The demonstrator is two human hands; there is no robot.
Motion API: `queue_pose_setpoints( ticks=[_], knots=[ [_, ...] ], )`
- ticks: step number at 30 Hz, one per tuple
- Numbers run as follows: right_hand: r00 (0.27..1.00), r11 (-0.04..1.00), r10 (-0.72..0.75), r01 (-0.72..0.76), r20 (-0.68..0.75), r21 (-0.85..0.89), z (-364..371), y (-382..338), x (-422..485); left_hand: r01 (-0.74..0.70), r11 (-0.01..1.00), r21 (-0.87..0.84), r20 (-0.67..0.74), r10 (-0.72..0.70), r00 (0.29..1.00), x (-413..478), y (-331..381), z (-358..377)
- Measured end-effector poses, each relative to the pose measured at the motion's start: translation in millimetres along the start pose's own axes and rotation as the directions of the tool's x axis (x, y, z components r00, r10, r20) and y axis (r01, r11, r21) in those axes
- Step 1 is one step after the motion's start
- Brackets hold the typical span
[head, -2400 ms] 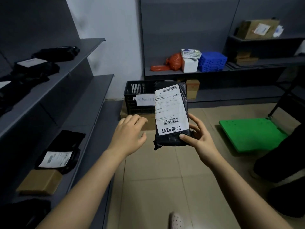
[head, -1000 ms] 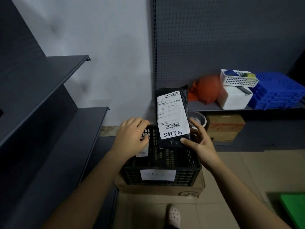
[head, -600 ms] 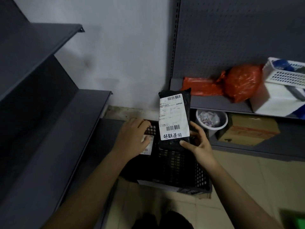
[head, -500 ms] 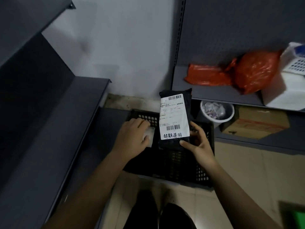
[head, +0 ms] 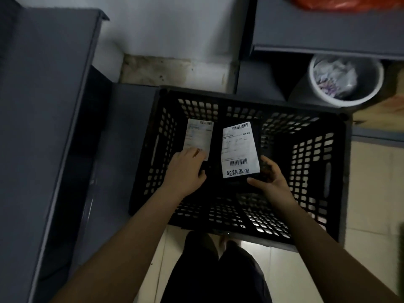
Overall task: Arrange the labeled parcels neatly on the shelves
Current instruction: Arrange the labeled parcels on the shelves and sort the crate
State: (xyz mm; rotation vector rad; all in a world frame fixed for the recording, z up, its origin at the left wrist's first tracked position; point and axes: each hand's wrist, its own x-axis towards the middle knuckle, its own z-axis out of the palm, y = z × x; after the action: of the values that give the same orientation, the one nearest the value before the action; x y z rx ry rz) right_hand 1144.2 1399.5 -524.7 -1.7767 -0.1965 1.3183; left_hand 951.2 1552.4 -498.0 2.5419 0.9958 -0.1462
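Two labelled parcels are handled inside a black crate (head: 251, 96).

Well out to the left of the left hand (head: 185, 169), a grey shelf (head: 43, 106) is seen. The left hand is reached into the crate, and its fingertips are laid on the near edge of the white label of the first parcel (head: 197, 138), which lies just beyond them. Whether that parcel is gripped cannot be told. Just to the right, the second parcel (head: 239, 149) is grasped at its near end by the right hand (head: 271, 182): the thumb is pressed across the bottom below the label, the fingers are curled round the right edge, and the label is faced upward. Beyond the right hand, outside the crate, a pale bin (head: 369, 73) of scraps is set under another shelf (head: 328, 29).
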Motion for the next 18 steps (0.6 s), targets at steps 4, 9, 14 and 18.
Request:
queue_pose_setpoints(
  ticks=[4,9,14,18],
  knots=[
    [0.998,0.998,0.067,-0.067,-0.012,-0.004,14,27,51,0.03,0.999,-0.016,0.091,-0.028,0.995,28,-23,45],
    [0.994,0.994,0.106,-0.106,-0.029,0.024,26,61,95,0.058,0.998,-0.022,0.124,-0.054,0.991,55,-46,90],
    [0.996,0.997,0.071,-0.069,-0.047,0.043,37,91,117,0.06,0.996,0.065,0.252,-0.074,0.965,68,-61,118],
    [0.996,0.997,0.077,-0.076,-0.039,0.013,41,104,130,0.039,0.994,0.097,0.289,-0.066,0.955,69,-65,127]
  ],
)
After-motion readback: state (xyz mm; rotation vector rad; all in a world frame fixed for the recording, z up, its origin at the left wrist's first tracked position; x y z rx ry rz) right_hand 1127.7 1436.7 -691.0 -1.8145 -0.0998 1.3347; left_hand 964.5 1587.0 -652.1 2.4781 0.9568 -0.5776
